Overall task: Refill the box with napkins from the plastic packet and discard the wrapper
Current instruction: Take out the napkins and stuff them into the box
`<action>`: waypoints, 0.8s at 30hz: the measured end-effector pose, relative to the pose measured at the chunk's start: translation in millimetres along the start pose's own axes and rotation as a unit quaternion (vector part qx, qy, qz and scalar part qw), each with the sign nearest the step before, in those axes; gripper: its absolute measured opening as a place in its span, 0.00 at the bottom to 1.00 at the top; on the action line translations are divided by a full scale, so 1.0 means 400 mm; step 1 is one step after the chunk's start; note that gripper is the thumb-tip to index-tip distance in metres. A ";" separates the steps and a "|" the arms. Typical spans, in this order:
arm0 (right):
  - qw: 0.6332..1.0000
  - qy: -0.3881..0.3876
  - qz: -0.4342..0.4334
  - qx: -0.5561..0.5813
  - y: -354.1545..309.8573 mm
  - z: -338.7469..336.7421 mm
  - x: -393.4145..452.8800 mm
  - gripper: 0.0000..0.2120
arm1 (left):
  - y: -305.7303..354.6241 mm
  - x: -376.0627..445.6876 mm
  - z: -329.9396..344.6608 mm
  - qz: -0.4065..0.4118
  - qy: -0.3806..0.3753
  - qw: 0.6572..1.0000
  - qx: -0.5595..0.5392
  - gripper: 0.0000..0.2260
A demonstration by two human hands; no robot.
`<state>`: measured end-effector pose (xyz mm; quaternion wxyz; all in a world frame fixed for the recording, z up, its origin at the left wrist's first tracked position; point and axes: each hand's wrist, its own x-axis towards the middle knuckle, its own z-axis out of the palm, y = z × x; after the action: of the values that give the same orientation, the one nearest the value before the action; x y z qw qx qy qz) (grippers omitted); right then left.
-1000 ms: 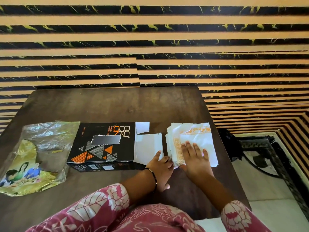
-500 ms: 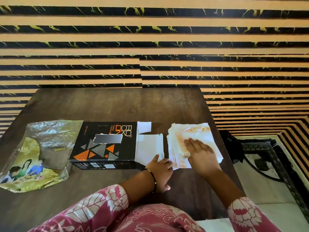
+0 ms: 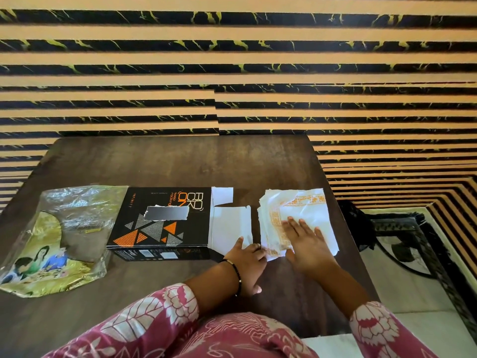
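A black box (image 3: 165,220) with orange and grey triangles lies flat on the dark wooden table (image 3: 180,161), its white end flaps (image 3: 229,228) open toward the right. Right of the flaps lies a stack of white napkins (image 3: 302,205) with orange print. My right hand (image 3: 307,241) rests flat on the stack, fingers spread. My left hand (image 3: 247,262) touches the stack's near left corner, fingers curled at the napkin edge beside the flap. The plastic wrapper (image 3: 59,236), clear and gold with a printed picture, lies flattened at the table's left.
The table's right edge runs just beyond the napkins; past it are a dark metal stand (image 3: 402,236) and pale floor. A striped orange and black wall (image 3: 232,73) rises behind the table. My patterned pink sleeves fill the bottom of the view.
My right hand slid a little up and to the right over the napkin stack and stays flat on it. My left hand stays at the stack's near left corner.
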<state>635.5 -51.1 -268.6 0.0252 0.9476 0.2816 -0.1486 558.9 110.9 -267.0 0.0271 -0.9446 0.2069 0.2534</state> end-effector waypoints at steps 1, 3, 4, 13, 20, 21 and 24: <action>1.000 0.003 -0.001 0.026 0.006 -0.014 -0.002 0.30 | 0.000 -0.001 0.001 -0.001 -0.002 1.000 0.001 0.32; 0.995 0.051 -0.002 0.082 0.021 -0.038 -0.004 0.27 | 0.001 -0.003 0.002 -0.003 -0.004 1.000 0.002 0.33; 0.991 0.081 0.012 0.109 0.028 -0.051 -0.001 0.26 | 0.001 -0.003 0.001 -0.003 -0.004 1.000 0.003 0.33; 0.992 0.113 -0.007 -0.057 -0.050 0.054 0.000 0.43 | -0.003 0.000 0.001 -0.004 -0.009 1.000 0.002 0.34; 0.993 0.082 0.007 -0.088 -0.046 0.069 -0.005 0.42 | -0.010 -0.002 0.003 0.000 -0.016 1.000 -0.005 0.35; 0.992 0.083 0.006 -0.092 -0.041 0.065 -0.001 0.41 | -0.011 -0.002 0.003 0.001 -0.013 1.000 -0.009 0.35; 0.990 0.098 -0.016 -0.103 -0.027 0.062 0.005 0.40 | -0.013 0.000 0.000 0.002 -0.005 1.000 -0.015 0.34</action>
<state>624.5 -44.4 -292.6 0.0926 0.9454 0.3115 -0.0255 560.7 115.6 -267.3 0.0131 -0.9434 0.2046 0.2608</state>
